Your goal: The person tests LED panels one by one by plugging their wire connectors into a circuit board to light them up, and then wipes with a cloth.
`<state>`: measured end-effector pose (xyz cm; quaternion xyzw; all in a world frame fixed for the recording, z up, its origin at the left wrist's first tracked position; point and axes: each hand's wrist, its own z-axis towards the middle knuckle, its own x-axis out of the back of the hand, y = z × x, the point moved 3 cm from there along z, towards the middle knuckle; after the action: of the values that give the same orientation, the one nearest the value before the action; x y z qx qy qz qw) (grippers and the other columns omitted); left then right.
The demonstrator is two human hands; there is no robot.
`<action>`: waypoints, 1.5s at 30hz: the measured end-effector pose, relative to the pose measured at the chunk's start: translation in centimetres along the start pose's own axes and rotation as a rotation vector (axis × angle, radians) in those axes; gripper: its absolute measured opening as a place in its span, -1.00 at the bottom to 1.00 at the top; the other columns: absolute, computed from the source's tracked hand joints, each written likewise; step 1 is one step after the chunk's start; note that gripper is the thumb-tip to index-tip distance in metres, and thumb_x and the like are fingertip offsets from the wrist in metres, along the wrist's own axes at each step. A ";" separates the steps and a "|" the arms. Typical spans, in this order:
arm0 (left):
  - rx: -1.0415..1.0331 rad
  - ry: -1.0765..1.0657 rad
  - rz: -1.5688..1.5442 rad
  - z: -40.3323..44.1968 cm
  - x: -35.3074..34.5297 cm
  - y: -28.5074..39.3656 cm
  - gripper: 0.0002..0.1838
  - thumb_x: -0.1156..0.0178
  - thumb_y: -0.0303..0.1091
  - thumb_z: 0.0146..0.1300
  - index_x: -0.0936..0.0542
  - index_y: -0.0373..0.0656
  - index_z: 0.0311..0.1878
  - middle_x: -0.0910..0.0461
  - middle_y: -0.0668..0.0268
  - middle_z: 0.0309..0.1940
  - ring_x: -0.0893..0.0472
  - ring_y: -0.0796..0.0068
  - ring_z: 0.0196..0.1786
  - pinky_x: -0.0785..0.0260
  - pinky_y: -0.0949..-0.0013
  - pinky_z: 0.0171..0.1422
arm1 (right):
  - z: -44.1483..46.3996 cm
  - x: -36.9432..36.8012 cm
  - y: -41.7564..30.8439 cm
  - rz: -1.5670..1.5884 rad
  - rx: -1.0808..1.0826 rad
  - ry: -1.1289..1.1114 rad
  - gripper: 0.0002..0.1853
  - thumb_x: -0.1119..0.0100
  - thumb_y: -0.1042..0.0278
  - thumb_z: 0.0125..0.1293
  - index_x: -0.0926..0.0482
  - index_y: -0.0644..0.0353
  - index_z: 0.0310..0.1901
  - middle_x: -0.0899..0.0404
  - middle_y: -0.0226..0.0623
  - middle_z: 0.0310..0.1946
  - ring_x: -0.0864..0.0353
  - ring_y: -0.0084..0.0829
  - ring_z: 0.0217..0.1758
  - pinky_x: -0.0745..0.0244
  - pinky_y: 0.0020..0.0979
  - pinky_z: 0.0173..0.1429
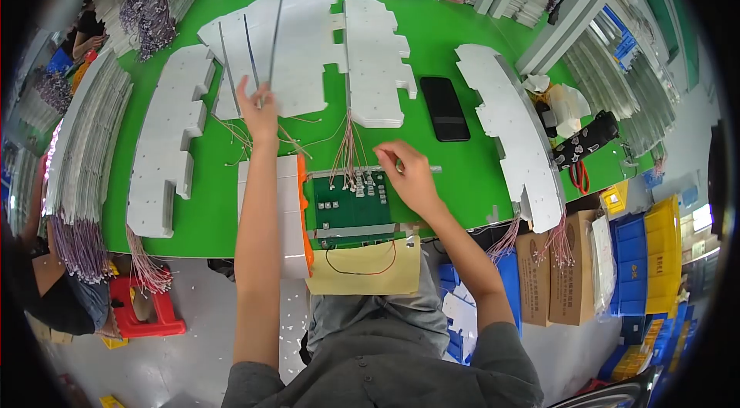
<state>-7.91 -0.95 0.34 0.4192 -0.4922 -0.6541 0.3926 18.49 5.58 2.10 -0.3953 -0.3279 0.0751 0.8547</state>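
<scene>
Green circuit board (347,215) with small white connectors lies at the near edge of the green bench (432,15), in front of the person's torso. Thin pale wires (351,147) run from its upper part towards a white notched panel (375,61) beyond it. The right hand (410,177) is just beside the board's upper right corner, fingers curled; whether they pinch anything, I cannot tell. The left hand (260,114) is raised near the larger white sheets (304,46), fingers partly spread and slightly blurred; whether they grasp a wire is unclear. Left of the board are an orange strip (304,204) and a white folded piece (291,215), partly behind the left forearm. Below it, a yellow sheet (366,277) hangs past the edge. Farther right lies a black phone (445,109), well apart from both hands.
</scene>
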 end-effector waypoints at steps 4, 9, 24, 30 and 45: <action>-0.526 0.395 0.643 0.4 0.5 0.3 -0.42 -0.08 -0.62 0.02 -0.30 -0.06 0.17 -0.50 0.26 -0.13 -0.45 0.30 -0.09 -0.29 0.33 0.02 | 2.9 -2.1 1.0 -0.197 0.037 -0.043 -0.92 -0.14 0.43 0.15 -0.51 0.24 -0.37 -0.47 -0.36 -0.64 -0.33 -0.46 -0.67 -0.22 -0.49 -0.56; -0.787 0.137 0.849 -1.5 -1.1 1.9 -0.54 -0.06 -0.64 -0.04 -0.41 -0.17 0.02 -0.48 0.16 -0.13 -0.46 0.17 -0.05 -0.29 0.31 0.06 | 6.1 -5.3 1.2 -0.524 0.075 -0.023 -0.83 -0.13 0.32 0.15 -0.47 0.26 -0.39 -0.46 -0.27 -0.69 -0.37 -0.33 -0.69 -0.28 -0.42 -0.55; 0.373 -0.935 0.176 -5.4 -4.8 -0.6 -0.87 -0.07 -0.44 0.15 -0.52 -0.31 -0.34 -0.49 0.30 -0.61 -0.41 0.57 -0.62 -0.28 0.58 -0.53 | 5.7 -4.7 3.7 -0.057 -0.209 -0.277 -0.70 0.00 0.28 0.22 -0.48 0.32 -0.57 -0.40 -0.31 -0.71 -0.25 -0.46 -0.67 -0.20 -0.48 -0.54; 0.082 -0.782 0.404 -6.4 -5.2 0.0 -0.83 -0.14 -0.37 0.10 -0.52 -0.30 -0.44 -0.47 0.34 -0.69 -0.36 0.59 -0.68 -0.24 0.57 -0.58 | 5.9 -3.8 3.0 0.123 -0.307 -0.263 -0.65 0.03 0.23 0.27 -0.47 0.30 -0.57 -0.32 -0.41 -0.73 -0.18 -0.60 -0.64 -0.11 -0.54 -0.55; 0.587 -0.767 -0.290 -6.3 -6.0 -1.6 -0.86 -0.13 -0.40 0.12 -0.51 -0.30 -0.36 -0.53 0.25 -0.58 -0.49 0.52 -0.56 -0.36 0.52 -0.47 | 3.8 -4.7 -0.5 0.825 -0.471 -0.558 -0.82 0.02 0.36 0.31 -0.48 0.22 -0.41 -0.40 -0.45 -0.69 -0.27 -0.64 -0.73 -0.06 -0.71 -0.68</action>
<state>-0.17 2.91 -1.26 0.3057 -0.7009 -0.6428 -0.0458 12.45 5.83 1.88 -0.6365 -0.3680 0.4306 0.5235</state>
